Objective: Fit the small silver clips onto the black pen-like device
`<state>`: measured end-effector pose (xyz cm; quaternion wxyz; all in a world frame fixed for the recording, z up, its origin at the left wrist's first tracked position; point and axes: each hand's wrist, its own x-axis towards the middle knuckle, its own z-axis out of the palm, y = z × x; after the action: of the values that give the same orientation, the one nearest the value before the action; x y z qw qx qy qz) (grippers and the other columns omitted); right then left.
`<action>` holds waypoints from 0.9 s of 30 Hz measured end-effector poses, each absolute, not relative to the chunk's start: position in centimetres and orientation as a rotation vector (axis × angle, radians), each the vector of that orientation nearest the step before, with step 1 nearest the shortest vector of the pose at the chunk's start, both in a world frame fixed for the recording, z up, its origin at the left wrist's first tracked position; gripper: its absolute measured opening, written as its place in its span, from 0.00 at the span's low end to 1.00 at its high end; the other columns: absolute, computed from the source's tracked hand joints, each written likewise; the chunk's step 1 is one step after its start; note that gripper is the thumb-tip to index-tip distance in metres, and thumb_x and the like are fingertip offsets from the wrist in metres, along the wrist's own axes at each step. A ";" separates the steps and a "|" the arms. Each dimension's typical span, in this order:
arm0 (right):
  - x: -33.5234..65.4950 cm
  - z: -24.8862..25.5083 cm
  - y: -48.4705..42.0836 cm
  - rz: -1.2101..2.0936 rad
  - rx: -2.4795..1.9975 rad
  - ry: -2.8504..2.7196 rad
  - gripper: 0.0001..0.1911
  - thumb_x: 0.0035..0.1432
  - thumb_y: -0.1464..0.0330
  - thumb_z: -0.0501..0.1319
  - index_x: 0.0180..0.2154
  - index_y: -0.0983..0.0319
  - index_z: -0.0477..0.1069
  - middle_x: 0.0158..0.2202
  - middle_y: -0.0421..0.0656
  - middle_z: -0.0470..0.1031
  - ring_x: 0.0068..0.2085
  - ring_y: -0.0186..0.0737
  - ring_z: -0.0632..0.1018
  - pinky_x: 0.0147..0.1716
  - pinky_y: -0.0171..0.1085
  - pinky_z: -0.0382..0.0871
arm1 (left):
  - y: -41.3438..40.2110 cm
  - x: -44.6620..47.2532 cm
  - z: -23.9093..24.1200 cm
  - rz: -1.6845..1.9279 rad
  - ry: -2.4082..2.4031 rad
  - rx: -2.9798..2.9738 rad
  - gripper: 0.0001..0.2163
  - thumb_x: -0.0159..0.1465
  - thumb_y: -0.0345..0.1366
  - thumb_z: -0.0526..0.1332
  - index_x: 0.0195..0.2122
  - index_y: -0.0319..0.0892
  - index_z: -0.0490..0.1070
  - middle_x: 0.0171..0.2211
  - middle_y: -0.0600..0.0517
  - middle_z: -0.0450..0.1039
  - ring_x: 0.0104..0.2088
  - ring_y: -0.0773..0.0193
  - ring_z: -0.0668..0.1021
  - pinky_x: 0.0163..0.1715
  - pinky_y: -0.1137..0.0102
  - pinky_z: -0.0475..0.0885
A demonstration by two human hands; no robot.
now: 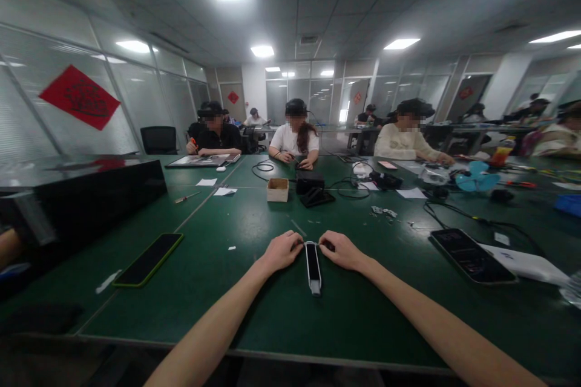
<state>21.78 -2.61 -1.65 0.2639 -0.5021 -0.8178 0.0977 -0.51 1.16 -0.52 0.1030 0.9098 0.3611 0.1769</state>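
A slim scanning-pen-like device (313,263) lies on the green table, its long dark face up within a pale frame. Its narrow grey tip points toward me. At the far end's left side is my left hand (284,250), fingers curled and pressed together. My right hand (341,249) mirrors it on the right, thumb and fingers closed near the same end. Something thin seems to run between the fingertips and the device's far end, too small to name. Both wrists rest close to the tabletop.
A green-cased phone (149,260) lies left and a dark phone (472,255) right. Ahead are a small open box (277,190), a black stand (313,187), small metal parts (384,211) and a blue fan (477,177). A black box (100,199) stands left. Several people sit opposite.
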 end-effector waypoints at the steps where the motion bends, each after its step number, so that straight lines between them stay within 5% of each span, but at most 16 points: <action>1: 21.8 -1.7 -2.6 0.276 -1.361 -2.203 0.06 0.57 0.68 0.55 0.35 0.62 0.69 0.32 0.42 0.70 0.30 0.34 0.70 0.30 0.34 0.65 | 1.1 -0.5 -0.5 0.529 1.069 2.686 0.08 0.64 0.36 0.52 0.41 0.43 0.68 0.36 0.51 0.69 0.35 0.64 0.73 0.36 0.71 0.67; 19: 21.5 -1.2 -3.1 0.344 -1.428 -2.203 0.08 0.58 0.66 0.53 0.36 0.62 0.67 0.34 0.42 0.69 0.31 0.34 0.70 0.31 0.34 0.65 | 0.9 -0.5 0.1 0.492 1.115 2.674 0.06 0.60 0.33 0.52 0.36 0.42 0.65 0.34 0.51 0.69 0.33 0.63 0.72 0.32 0.71 0.67; 27: 26.4 -1.4 -1.0 0.076 -1.810 -1.889 0.21 0.60 0.54 0.49 0.48 0.60 0.64 0.50 0.49 0.66 0.52 0.49 0.64 0.51 0.47 0.58 | 0.9 -0.5 0.1 0.494 1.099 2.691 0.06 0.62 0.35 0.52 0.38 0.42 0.65 0.36 0.51 0.69 0.34 0.63 0.73 0.33 0.71 0.67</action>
<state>26.42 -0.99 -1.39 0.2590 -0.6680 -0.6970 0.0282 -0.47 0.88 0.07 0.0966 0.9084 0.3710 0.1667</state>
